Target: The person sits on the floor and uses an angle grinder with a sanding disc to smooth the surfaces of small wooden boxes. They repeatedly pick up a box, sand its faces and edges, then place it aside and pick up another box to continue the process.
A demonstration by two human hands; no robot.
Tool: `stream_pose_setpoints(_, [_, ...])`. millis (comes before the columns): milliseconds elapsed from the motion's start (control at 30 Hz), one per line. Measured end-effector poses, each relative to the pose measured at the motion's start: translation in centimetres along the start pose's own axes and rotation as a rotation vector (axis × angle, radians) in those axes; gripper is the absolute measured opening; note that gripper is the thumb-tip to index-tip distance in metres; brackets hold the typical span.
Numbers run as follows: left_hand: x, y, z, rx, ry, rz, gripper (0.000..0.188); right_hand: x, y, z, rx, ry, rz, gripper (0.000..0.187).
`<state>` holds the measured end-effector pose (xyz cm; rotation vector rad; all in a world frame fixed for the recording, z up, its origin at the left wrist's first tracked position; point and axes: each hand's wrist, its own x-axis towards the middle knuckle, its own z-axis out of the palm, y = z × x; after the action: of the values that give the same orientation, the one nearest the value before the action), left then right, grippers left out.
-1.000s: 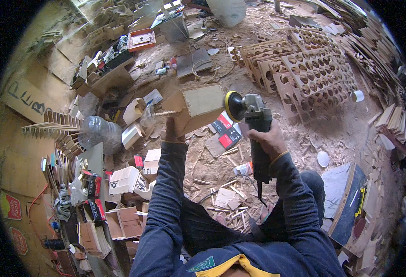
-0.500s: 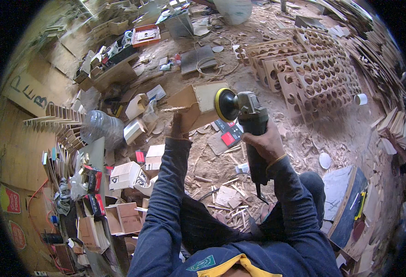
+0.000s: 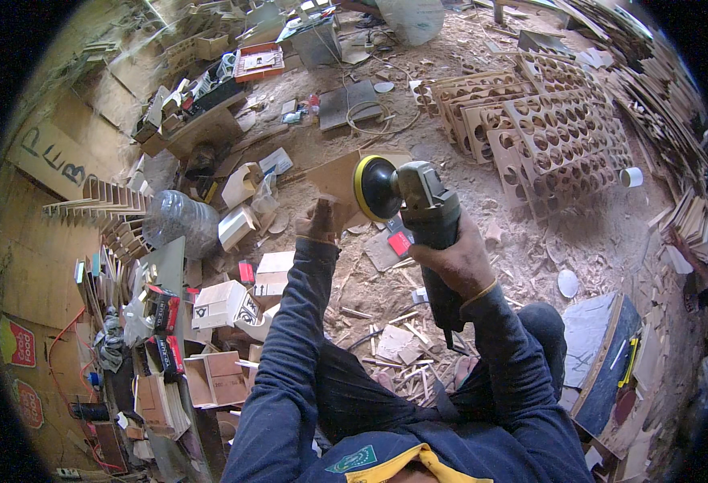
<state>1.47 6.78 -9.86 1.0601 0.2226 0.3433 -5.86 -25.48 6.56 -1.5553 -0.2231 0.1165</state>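
Note:
An angle grinder (image 3: 428,205) fitted with a round, yellow-rimmed sanding pad (image 3: 376,189) is gripped in my right hand (image 3: 462,259), fingers wrapped round its body. My left hand (image 3: 319,222) is closed on the lower left part of a light-brown wooden box (image 3: 334,179), held up off the floor. The pad lies across the right part of the box and hides much of it; whether it touches the wood I cannot tell. The grinder's rear end points down toward my lap.
Wood scraps (image 3: 402,342) litter the dusty floor before my legs. Panels with round holes (image 3: 547,133) lean at the far right. Leftward are a clear plastic bottle (image 3: 178,223), small boxes (image 3: 223,304) and wood pieces. A coiled cable (image 3: 378,121) lies beyond the box.
The grinder has shifted left and its pad now covers more of the box. The box has turned in my left hand, showing a different face.

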Motion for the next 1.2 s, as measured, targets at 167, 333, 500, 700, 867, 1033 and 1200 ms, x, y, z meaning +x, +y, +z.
stream_pose_setpoints(167, [-1.5, 1.3, 1.1, -0.013, -0.046, 0.121, 0.038, 1.0, 0.5, -1.3, -0.008, 0.060, 0.006, 0.050])
stream_pose_setpoints(333, [-1.3, 1.3, 1.6, -0.133, -0.116, 0.019, 0.041, 1.3, 1.3, -2.3, 0.086, 0.066, 0.068, 0.049])
stream_pose_setpoints(500, [-1.1, 0.1, 1.2, -0.040, -0.093, 0.005, 0.041, 0.9, 1.5, -2.7, -0.018, 0.065, -0.016, 0.051])
stream_pose_setpoints(700, [-0.6, -0.2, 1.4, -0.012, -0.111, -0.003, 0.041, -0.7, 0.9, -1.4, -0.105, 0.032, -0.044, 0.057])
stream_pose_setpoints(867, [-1.1, -0.3, 0.0, 0.095, -0.143, -0.040, 0.042, 0.0, 1.2, -1.0, -0.117, 0.075, -0.028, 0.061])
stream_pose_setpoints(1033, [-0.1, -1.8, -1.8, 0.209, -0.138, -0.059, 0.044, 2.0, 2.0, -3.3, -0.142, 0.204, -0.028, 0.061])
stream_pose_setpoints(1200, [0.9, -2.3, -1.8, 0.148, -0.056, -0.039, 0.049, 2.3, 2.6, -4.7, -0.124, 0.250, -0.060, 0.058])
